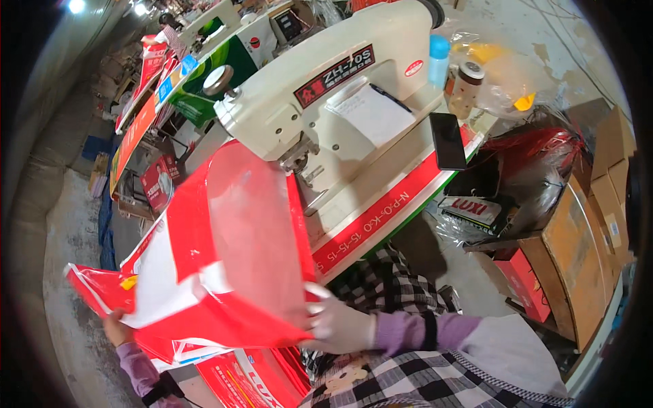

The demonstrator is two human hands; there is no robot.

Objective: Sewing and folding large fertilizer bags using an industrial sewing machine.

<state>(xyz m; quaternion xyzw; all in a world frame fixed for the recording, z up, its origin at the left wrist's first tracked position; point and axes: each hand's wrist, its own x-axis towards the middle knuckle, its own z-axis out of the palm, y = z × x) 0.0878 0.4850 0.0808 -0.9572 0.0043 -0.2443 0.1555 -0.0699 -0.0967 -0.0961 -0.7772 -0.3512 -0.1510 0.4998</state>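
Head view — both hands (340, 326) grip red bag (231, 272), mouth up toward sewing machine (326, 88).

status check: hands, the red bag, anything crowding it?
Left hand grips the red bag at its left corner; right hand holds its right edge. Bag lifted, open. Sewing machine right behind it.

One sewing machine (326, 88), one black phone (449, 141), one jar (465, 88), two hands (340, 325), one red bag (224, 272)

- bag (224, 272), centre left: glossy red and white plastic sheet (its clear panel see-through)
- sewing machine (320, 88), upper centre: smooth cream enamelled metal
- boxes (578, 258), right edge: matt brown cardboard
- phone (447, 139), upper right: glossy black
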